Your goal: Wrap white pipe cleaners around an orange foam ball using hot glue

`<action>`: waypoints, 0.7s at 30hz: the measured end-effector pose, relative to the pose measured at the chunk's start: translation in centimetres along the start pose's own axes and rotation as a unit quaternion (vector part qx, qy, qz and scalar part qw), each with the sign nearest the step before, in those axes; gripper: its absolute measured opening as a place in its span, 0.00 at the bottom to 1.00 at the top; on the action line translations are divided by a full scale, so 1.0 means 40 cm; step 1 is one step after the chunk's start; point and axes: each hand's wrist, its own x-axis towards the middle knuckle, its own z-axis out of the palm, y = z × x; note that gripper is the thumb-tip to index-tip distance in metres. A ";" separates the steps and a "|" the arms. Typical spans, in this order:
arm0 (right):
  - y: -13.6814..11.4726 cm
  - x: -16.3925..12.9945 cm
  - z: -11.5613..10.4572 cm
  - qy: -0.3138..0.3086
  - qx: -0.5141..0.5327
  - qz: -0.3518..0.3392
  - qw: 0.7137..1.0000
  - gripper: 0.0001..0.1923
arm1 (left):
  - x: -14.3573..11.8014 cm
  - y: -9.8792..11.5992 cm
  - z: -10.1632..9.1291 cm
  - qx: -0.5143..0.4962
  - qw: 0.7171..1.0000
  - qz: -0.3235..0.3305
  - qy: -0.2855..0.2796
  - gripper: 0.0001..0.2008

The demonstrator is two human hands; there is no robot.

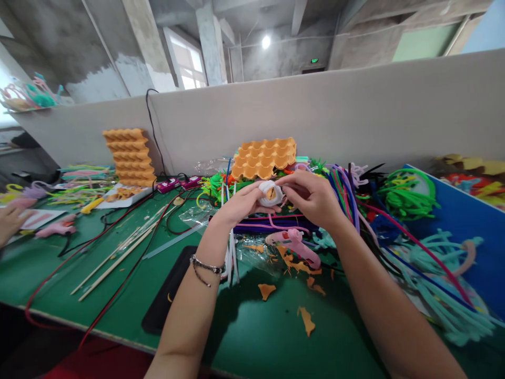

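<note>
My left hand [246, 201] is closed around a small white fuzzy round piece [270, 193] with an orange middle, held above the table. Close on its right side is my right hand [310, 192], thumb and fingertips pinched together; what lies between them, if anything, is too small to make out. Below the hands a pink glue gun [295, 246] rests on its side. Torn orange scraps [266, 291] are scattered around it on the green table [260, 337]. Bundles of dark purple pipe cleaners [252, 225] lie just behind the glue gun.
An orange egg tray [265, 158] leans at the back, another egg tray [130, 157] stands further left. Wooden sticks [118, 261], a black phone-like slab [168, 295] and red cables lie left. Green pipe cleaners [410, 192] fill the right. Another person's hand [13, 221] shows far left.
</note>
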 end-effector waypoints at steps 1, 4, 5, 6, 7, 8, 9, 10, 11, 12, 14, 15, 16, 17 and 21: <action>0.001 0.000 -0.001 -0.001 0.001 -0.001 1.000 0.08 | 0.000 -0.001 -0.001 0.000 1.000 0.005 -0.004 0.17; 0.004 0.000 -0.005 0.002 -0.007 -0.005 1.000 0.07 | 0.001 -0.004 -0.004 -0.002 1.000 0.012 -0.011 0.18; 0.004 0.000 -0.005 0.004 -0.011 -0.007 1.000 0.06 | 0.002 -0.004 -0.004 -0.003 1.000 0.012 -0.010 0.18; 0.005 -0.001 -0.004 0.005 -0.014 -0.009 1.000 0.06 | 0.003 -0.004 -0.003 -0.005 1.000 0.015 -0.008 0.18; 0.006 -0.001 0.000 0.005 -0.020 -0.013 1.000 0.07 | 0.004 -0.005 -0.002 -0.008 1.000 0.019 -0.003 0.19; 0.007 -0.002 0.005 0.004 -0.028 -0.020 0.999 0.09 | 0.005 -0.005 0.000 -0.012 1.000 0.024 0.003 0.19; 0.009 -0.004 0.011 0.001 -0.037 -0.028 0.999 0.12 | 0.006 -0.006 0.002 -0.015 0.999 0.030 0.011 0.19; 0.010 -0.005 0.020 -0.001 -0.046 -0.035 0.998 0.15 | 0.008 -0.008 0.004 -0.019 0.999 0.034 0.016 0.19; 0.012 -0.007 0.029 -0.002 -0.055 -0.042 0.998 0.17 | 0.009 -0.009 0.007 -0.023 0.999 0.036 0.021 0.19; 0.014 -0.008 0.038 0.000 -0.063 -0.046 0.997 0.18 | 0.011 -0.011 0.009 -0.028 0.999 0.036 0.024 0.19; 0.018 -0.011 0.054 0.009 -0.072 -0.045 0.996 0.19 | 0.014 -0.013 0.014 -0.038 0.998 0.036 0.025 0.19; 0.020 -0.011 0.059 0.014 -0.075 -0.044 0.996 0.20 | 0.015 -0.013 0.016 -0.044 0.998 0.039 0.023 0.18; 0.021 -0.012 0.062 0.018 -0.077 -0.043 0.996 0.20 | 0.016 -0.013 0.018 -0.048 0.998 0.044 0.021 0.18; 0.022 -0.011 0.063 0.019 -0.077 -0.044 0.996 0.20 | 0.017 -0.013 0.018 -0.050 0.997 0.049 0.017 0.18; 0.024 -0.007 0.051 -0.003 -0.066 -0.054 0.996 0.20 | 0.018 -0.011 0.009 -0.033 0.998 0.046 0.002 0.17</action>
